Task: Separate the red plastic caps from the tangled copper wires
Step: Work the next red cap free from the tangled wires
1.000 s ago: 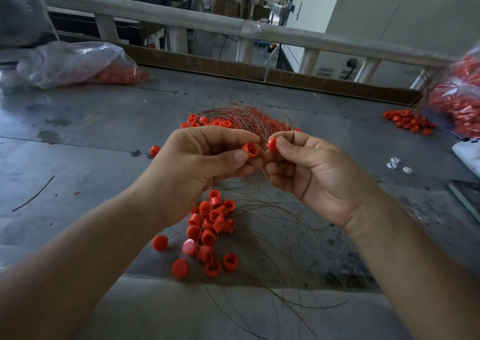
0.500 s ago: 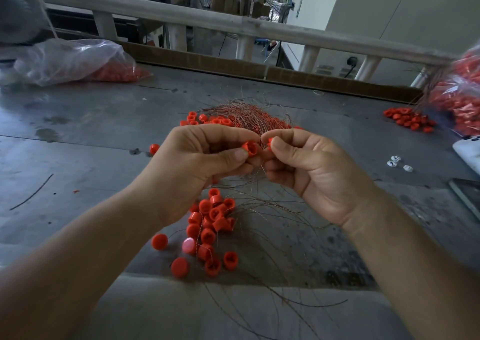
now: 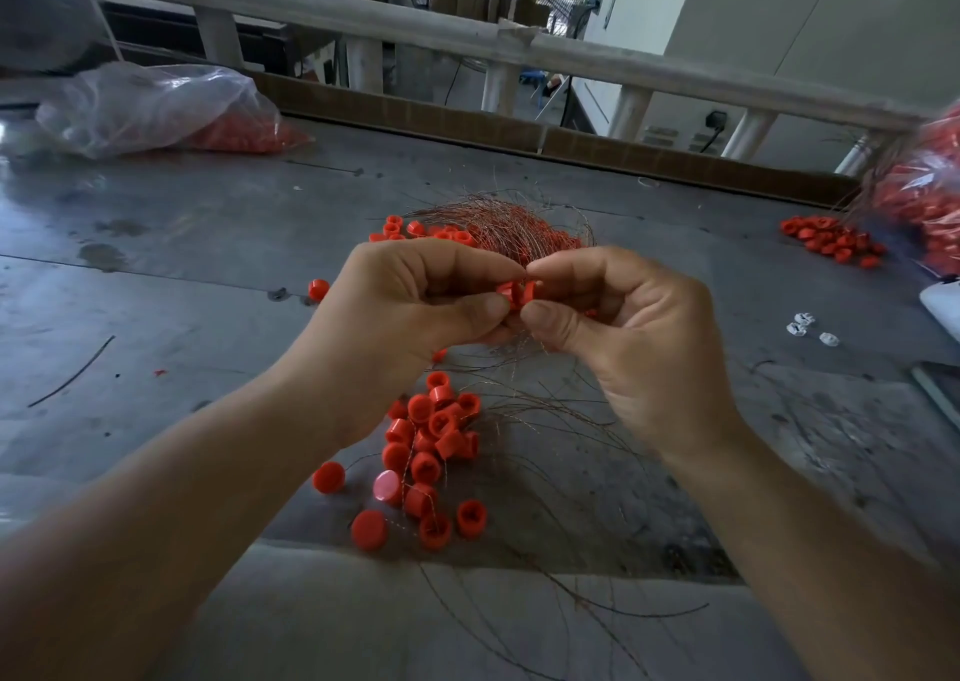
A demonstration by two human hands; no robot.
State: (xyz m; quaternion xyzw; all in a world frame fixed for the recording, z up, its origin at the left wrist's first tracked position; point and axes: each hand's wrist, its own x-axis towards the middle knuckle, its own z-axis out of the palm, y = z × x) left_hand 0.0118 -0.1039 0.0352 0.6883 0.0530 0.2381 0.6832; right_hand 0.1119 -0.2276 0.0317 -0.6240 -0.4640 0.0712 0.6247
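My two bare hands meet above a grey metal worktop (image 3: 182, 275), just on my side of a tangle of copper wires (image 3: 511, 225) that lies in the middle of it. My left hand (image 3: 415, 311) and my right hand (image 3: 634, 347) are both curled, thumb against forefinger, and together they pinch two red caps (image 3: 517, 291) that touch each other between my fingertips. Thin wire strands trail down from my grip. Red caps also sit caught in the tangle and along its left edge. Nearer to me than the tangle, under my wrists, lies a loose pile of red caps (image 3: 431, 441) with fine wires running through and past it toward me. One single cap (image 3: 318, 289) sits left of the tangle. Far to the tangle's left is a clear plastic bag (image 3: 145, 108) with red caps inside; to its right is a small heap of caps (image 3: 831, 238), and beyond that a second bag (image 3: 930, 197) of red pieces. A few small white pieces (image 3: 802, 324) lie right of the tangle, nearer me.
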